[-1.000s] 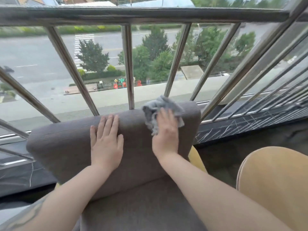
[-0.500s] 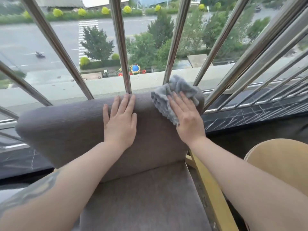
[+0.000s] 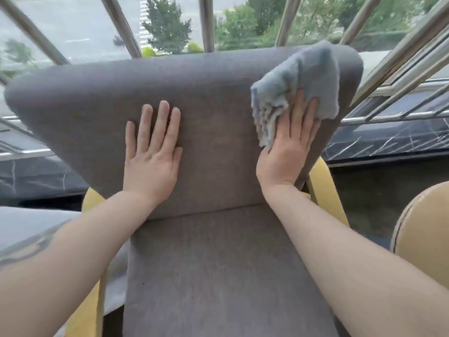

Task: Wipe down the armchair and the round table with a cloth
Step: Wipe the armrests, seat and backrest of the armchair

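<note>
Left grip (image 3: 151, 161): laid flat, fingers straight, nothing held; the armchair (image 3: 218, 98) backrest is steadied, it seems.
Right grip (image 3: 289, 152): fingers straight; the cloth (image 3: 313, 76) is pressed against the backrest's upper right corner for wiping.
Round worktop (image 3: 427, 234): at the right edge, judged not yet wiped.

Free room and obstacles, armchair backrest (image 3: 218, 105):

- Between left hand (image 3: 151, 154) and right hand (image 3: 289, 147): open strip of fabric, unobstructed.
- Left of the left hand: open fabric out to the rounded edge.
- Above both hands: top edge, then slanted metal railing bars (image 3: 206, 23) close behind.
- Above the right hand: corner covered by the cloth (image 3: 303, 76).
- Right of the right hand: backrest edge just beside, then yellow frame (image 3: 325, 181).
- Below the hands: seat cushion (image 3: 218, 263), crossed by both forearms.
- Lower right: round table (image 3: 425, 234), apart from the chair.
</note>
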`<state>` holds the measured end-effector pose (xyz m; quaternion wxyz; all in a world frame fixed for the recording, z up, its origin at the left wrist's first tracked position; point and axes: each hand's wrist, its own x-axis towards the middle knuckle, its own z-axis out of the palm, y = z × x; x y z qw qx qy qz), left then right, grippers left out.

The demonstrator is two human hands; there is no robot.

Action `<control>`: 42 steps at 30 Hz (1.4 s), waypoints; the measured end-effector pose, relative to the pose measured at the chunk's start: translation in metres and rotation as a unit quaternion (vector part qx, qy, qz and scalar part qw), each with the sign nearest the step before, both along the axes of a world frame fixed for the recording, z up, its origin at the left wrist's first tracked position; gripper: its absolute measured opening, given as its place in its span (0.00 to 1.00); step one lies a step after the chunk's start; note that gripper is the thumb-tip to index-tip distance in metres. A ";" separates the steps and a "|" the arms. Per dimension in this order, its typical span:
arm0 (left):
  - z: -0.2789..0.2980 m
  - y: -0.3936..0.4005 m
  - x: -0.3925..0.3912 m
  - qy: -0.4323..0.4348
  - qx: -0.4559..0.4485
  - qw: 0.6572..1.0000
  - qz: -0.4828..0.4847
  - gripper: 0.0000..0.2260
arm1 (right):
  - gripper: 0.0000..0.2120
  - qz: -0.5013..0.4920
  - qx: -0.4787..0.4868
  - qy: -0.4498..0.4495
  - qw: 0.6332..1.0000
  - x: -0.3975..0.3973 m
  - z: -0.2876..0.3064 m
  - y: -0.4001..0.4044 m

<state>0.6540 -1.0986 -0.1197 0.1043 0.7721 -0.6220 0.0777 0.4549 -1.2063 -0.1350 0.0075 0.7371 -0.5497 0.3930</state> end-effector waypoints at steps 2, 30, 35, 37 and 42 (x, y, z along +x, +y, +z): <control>-0.014 0.017 0.002 0.003 0.013 0.999 0.029 0.31 | 0.26 -0.036 0.058 -0.080 0.994 0.037 0.004 0.026; -0.029 0.100 0.082 0.131 -0.024 0.982 0.137 0.33 | 0.22 0.317 -0.106 0.186 0.924 0.158 -0.016 0.088; -0.012 0.071 0.073 0.113 -0.098 0.984 0.102 0.31 | 0.21 0.253 -0.044 0.173 0.951 0.139 -0.014 0.092; -0.013 0.061 0.065 0.109 -0.106 0.983 0.102 0.32 | 0.19 0.351 -0.088 0.250 0.898 0.133 -0.017 0.088; -0.019 0.048 0.049 0.101 -0.093 0.986 0.097 0.31 | 0.23 0.093 -0.060 0.155 0.982 0.066 0.005 0.033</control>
